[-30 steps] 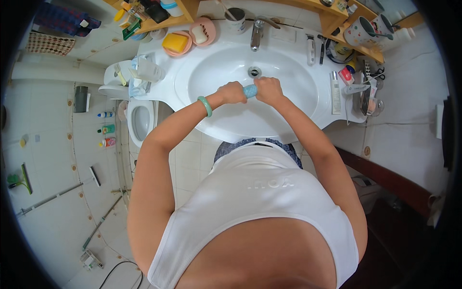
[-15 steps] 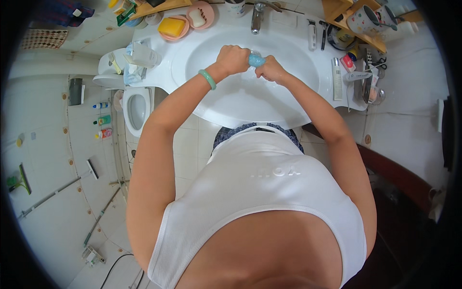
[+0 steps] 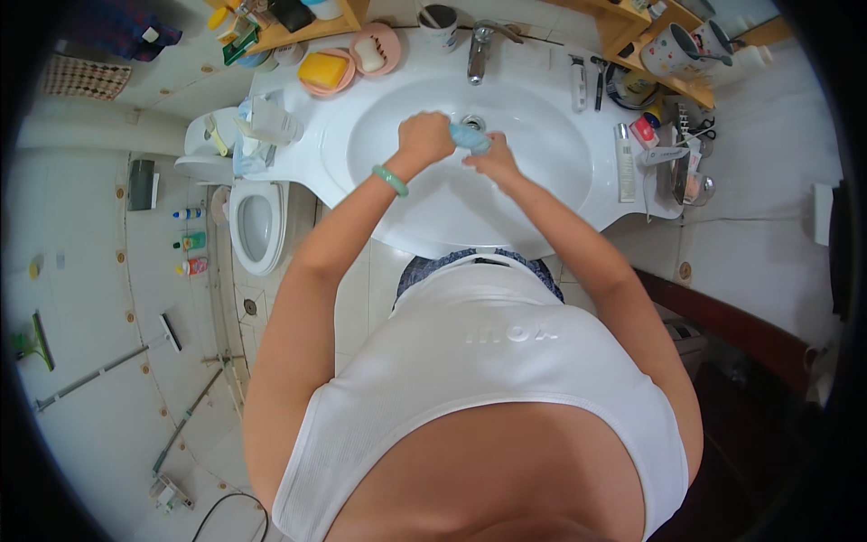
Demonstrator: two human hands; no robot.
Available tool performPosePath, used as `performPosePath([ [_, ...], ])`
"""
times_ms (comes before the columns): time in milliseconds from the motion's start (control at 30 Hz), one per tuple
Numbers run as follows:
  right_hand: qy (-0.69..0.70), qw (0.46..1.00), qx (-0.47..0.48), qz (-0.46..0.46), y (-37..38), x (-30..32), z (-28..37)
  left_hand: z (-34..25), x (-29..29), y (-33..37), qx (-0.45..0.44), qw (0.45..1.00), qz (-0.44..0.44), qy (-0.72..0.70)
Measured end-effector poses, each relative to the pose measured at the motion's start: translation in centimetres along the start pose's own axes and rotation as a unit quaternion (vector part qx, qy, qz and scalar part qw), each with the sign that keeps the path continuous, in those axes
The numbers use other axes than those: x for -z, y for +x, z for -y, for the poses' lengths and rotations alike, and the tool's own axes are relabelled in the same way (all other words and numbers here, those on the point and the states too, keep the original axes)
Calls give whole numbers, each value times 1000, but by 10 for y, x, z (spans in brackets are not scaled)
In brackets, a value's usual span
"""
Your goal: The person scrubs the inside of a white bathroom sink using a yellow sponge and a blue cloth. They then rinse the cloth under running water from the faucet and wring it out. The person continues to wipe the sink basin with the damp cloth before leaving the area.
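A light blue cloth [image 3: 470, 138], twisted into a short roll, is held over the white sink basin [image 3: 397, 212]. My left hand [image 3: 425, 137], with a pale green bangle [image 3: 391, 180] at the wrist, is closed in a fist round the cloth's left end. At its right end, my right hand [image 3: 494, 160] has its thumb and fingers apart, loose about the cloth; whether they touch it is hard to make out. Just beyond the cloth shows the round metal drain [image 3: 472, 122]. The chrome faucet [image 3: 479, 60] stands behind, with no stream of water visible.
Pink dishes carry a yellow sponge [image 3: 321, 70] and a white soap bar [image 3: 368, 54] at the back left. A razor [image 3: 598, 83], a white tube [image 3: 625, 163] and a cup [image 3: 670, 51] on a wooden shelf line the right. Left of the counter is a toilet [image 3: 256, 226].
My right hand has loosened from a closed grip on the cloth, its fingers now apart. Both hands and the cloth sit slightly lower and further left, and the drain shows more plainly.
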State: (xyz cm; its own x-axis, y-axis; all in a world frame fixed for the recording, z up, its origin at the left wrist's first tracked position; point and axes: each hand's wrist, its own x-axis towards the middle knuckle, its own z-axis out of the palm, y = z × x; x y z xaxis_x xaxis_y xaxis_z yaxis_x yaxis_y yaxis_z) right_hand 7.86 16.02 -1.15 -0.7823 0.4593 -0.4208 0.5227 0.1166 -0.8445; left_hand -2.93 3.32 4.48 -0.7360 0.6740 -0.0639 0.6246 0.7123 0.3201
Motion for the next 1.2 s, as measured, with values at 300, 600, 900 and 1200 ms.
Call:
performPosePath([
  [300,503,827,-195,161,-21,-4,-34,-25,-30,-65,-6,989,107,-102],
  [600,409,899,-26,156,-46,19,-1,4,3,-72,2,945,70,-320],
  [900,411,906,36,99,-63,23,32,10,19,-64,19,925,-30,-377],
  [1200,353,931,50,-82,-106,40,23,-29,-6,-56,-86,910,-116,-388],
])
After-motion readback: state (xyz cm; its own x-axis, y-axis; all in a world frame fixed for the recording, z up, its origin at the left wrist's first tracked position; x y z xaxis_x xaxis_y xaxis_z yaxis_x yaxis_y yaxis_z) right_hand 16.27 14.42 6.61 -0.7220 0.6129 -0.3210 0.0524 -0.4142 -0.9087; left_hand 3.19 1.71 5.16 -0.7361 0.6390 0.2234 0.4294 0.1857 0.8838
